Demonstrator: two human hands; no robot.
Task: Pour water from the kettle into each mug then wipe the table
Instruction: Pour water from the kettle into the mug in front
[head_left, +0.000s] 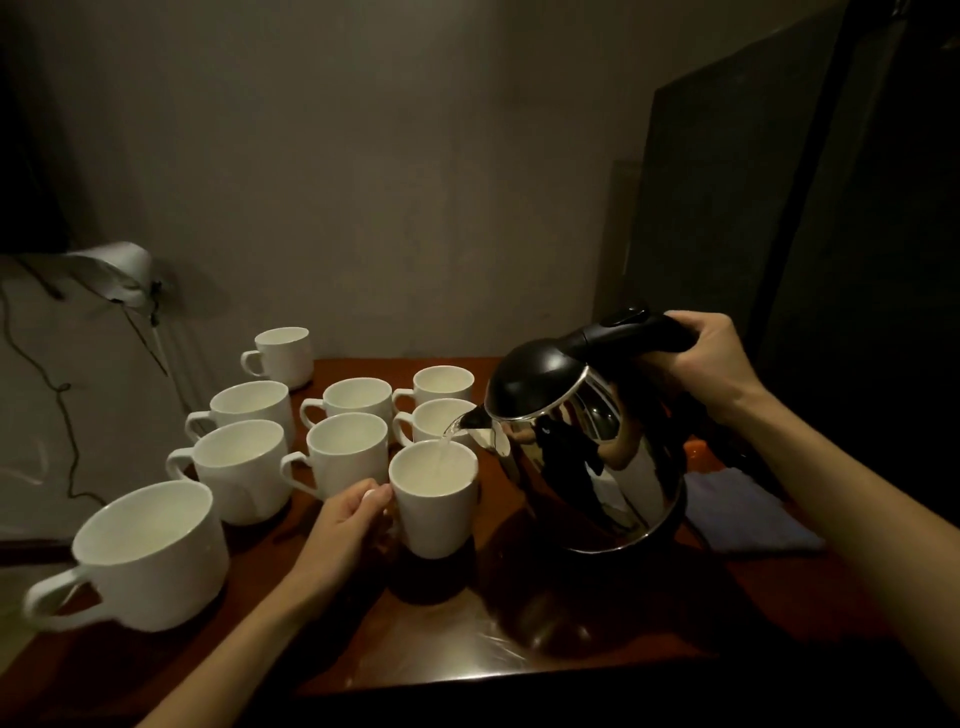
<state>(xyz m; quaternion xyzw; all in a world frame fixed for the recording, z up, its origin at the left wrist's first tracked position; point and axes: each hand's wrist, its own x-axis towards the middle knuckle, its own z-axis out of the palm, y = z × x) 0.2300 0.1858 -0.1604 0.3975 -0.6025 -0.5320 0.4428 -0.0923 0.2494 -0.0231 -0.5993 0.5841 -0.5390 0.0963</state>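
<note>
My right hand (711, 358) grips the black handle of a shiny steel kettle (582, 467), which is tilted left above the table. A thin stream of water (451, 432) runs from its spout into a tall white mug (434, 499). My left hand (345, 525) holds that mug by its handle side, with the mug standing on the dark wooden table (426, 649). Several other white mugs stand to the left and behind, among them a wide one (150, 556) at the near left. A folded blue cloth (748, 512) lies on the table to the right, behind the kettle.
A grey wall closes the back of the table. A white desk lamp (117, 270) with dark cables hangs over a grey surface at the left. A tall dark panel (727, 182) stands at the right. Something orange (696, 448) shows behind the kettle.
</note>
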